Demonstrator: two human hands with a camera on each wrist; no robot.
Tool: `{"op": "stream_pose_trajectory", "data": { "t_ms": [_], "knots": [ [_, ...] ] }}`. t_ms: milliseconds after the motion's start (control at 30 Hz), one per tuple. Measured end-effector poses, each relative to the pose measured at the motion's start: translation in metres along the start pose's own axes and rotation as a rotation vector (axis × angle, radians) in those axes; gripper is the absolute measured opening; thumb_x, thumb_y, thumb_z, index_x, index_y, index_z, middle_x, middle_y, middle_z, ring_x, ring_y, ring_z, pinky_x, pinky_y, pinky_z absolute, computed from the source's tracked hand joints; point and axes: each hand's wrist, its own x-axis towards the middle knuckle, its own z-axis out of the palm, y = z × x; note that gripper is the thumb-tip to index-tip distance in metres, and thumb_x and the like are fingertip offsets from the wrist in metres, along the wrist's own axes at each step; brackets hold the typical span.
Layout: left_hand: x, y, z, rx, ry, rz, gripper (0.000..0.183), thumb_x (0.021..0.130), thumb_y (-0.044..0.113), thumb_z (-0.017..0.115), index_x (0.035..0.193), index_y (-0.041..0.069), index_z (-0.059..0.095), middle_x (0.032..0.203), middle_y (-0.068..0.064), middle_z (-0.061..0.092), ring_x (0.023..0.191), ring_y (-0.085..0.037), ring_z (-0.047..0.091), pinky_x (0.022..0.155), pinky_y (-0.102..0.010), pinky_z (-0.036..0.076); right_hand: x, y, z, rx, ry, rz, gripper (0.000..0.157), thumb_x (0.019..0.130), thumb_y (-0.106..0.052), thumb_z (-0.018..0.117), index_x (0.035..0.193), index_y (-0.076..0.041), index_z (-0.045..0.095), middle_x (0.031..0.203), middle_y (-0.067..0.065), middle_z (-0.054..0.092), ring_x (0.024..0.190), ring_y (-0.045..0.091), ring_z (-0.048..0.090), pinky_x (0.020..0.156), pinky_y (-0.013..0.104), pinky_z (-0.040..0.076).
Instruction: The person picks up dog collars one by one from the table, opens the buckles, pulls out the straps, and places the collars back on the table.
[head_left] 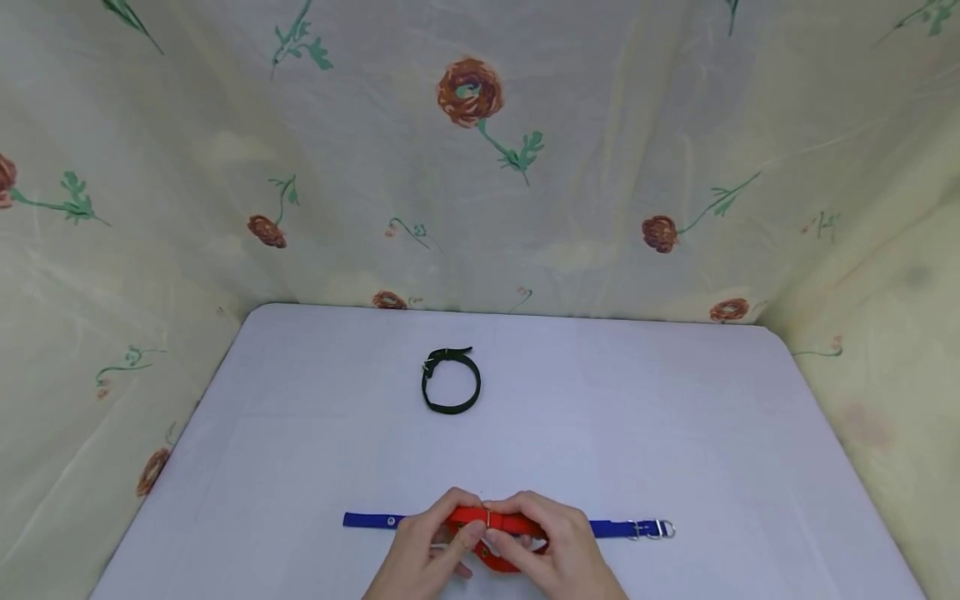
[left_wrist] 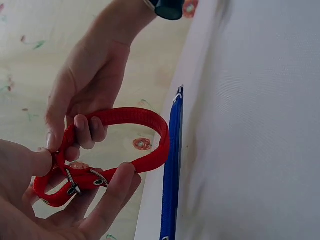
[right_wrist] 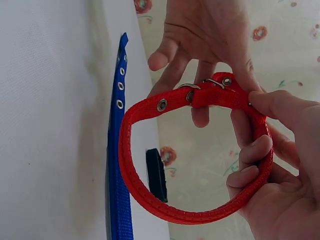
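A red pet collar (head_left: 513, 523), closed into a loop, is held up between both hands near the table's front edge. My left hand (head_left: 427, 550) pinches it on the buckle side, thumb and fingers on the strap. My right hand (head_left: 558, 542) grips the strap beside the buckle, thumb against the left thumb. The right wrist view shows metal eyelets (right_wrist: 162, 105) and a ring on the red strap; the buckle (left_wrist: 73, 183) shows in the left wrist view. Behind the hands a blue collar (head_left: 615, 529) lies stretched out flat, its middle hidden by them.
A black collar (head_left: 478, 387), buckled into a ring, lies farther back on the white table (head_left: 660, 417). Flower-patterned cloth (head_left: 570, 167) hangs behind the table and along both sides. The blue collar's metal rings (head_left: 656, 529) lie at its right end.
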Motion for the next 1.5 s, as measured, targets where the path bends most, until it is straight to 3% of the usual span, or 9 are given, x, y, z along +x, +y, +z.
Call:
{"op": "stream_pose_trajectory", "data": {
  "t_ms": [100, 300, 500, 733, 933, 1267, 1500],
  "knots": [
    [0.0, 0.0, 0.0, -0.008, 0.008, -0.011, 0.025, 0.112, 0.043, 0.056, 0.12, 0.023, 0.069, 0.11, -0.009, 0.079, 0.082, -0.013, 0.08, 0.062, -0.032, 0.065, -0.001, -0.001, 0.0, -0.005, -0.004, 0.01, 0.017, 0.102, -0.029, 0.077, 0.118, -0.023, 0.077, 0.104, -0.004, 0.082, 0.089, -0.002, 0.073, 0.071, 0.023, 0.064],
    [0.0, 0.001, 0.0, -0.017, 0.029, -0.006, 0.024, 0.112, 0.042, 0.058, 0.119, 0.023, 0.071, 0.11, -0.01, 0.079, 0.081, -0.005, 0.079, 0.061, -0.032, 0.065, 0.0, -0.002, 0.001, -0.008, -0.005, 0.013, 0.017, 0.102, -0.03, 0.076, 0.119, -0.024, 0.076, 0.106, -0.006, 0.082, 0.09, -0.002, 0.073, 0.073, 0.022, 0.064],
    [-0.001, 0.003, -0.003, -0.109, 0.054, -0.068, 0.027, 0.111, 0.042, 0.059, 0.123, 0.02, 0.069, 0.114, -0.014, 0.077, 0.083, -0.024, 0.083, 0.063, -0.038, 0.066, 0.001, -0.002, -0.001, 0.004, 0.02, 0.039, 0.016, 0.103, -0.029, 0.076, 0.118, -0.026, 0.074, 0.108, -0.005, 0.082, 0.09, -0.001, 0.074, 0.073, 0.024, 0.065],
    [-0.001, 0.003, -0.005, -0.286, 0.056, -0.133, 0.039, 0.111, 0.041, 0.06, 0.136, 0.012, 0.062, 0.131, -0.022, 0.073, 0.1, -0.035, 0.082, 0.067, -0.039, 0.067, 0.0, -0.003, -0.009, 0.022, 0.046, 0.169, 0.019, 0.101, -0.031, 0.078, 0.118, -0.024, 0.075, 0.106, -0.004, 0.083, 0.089, -0.001, 0.074, 0.078, 0.019, 0.063],
    [-0.001, 0.005, -0.003, -0.28, 0.04, -0.133, 0.043, 0.112, 0.043, 0.057, 0.138, 0.01, 0.059, 0.137, -0.022, 0.069, 0.104, -0.032, 0.081, 0.071, -0.038, 0.068, -0.001, -0.003, -0.011, 0.041, 0.035, 0.147, 0.02, 0.101, -0.03, 0.078, 0.118, -0.021, 0.075, 0.108, -0.001, 0.083, 0.091, 0.0, 0.075, 0.079, 0.02, 0.063],
    [-0.003, 0.008, -0.004, -0.262, 0.053, -0.125, 0.044, 0.113, 0.044, 0.053, 0.142, 0.01, 0.055, 0.134, -0.023, 0.072, 0.1, -0.028, 0.081, 0.07, -0.034, 0.067, -0.001, -0.005, -0.011, 0.069, 0.007, 0.204, 0.027, 0.101, -0.033, 0.078, 0.122, -0.016, 0.074, 0.113, 0.002, 0.082, 0.096, 0.002, 0.076, 0.081, 0.016, 0.06],
    [-0.002, 0.01, 0.0, -0.087, 0.117, -0.114, 0.036, 0.111, 0.043, 0.059, 0.138, 0.019, 0.058, 0.128, -0.011, 0.078, 0.102, -0.015, 0.077, 0.089, -0.029, 0.06, -0.001, -0.006, -0.011, 0.165, 0.018, 0.333, 0.027, 0.099, -0.024, 0.08, 0.118, -0.01, 0.066, 0.111, 0.006, 0.078, 0.095, 0.006, 0.073, 0.087, 0.015, 0.059]
  ]
}}
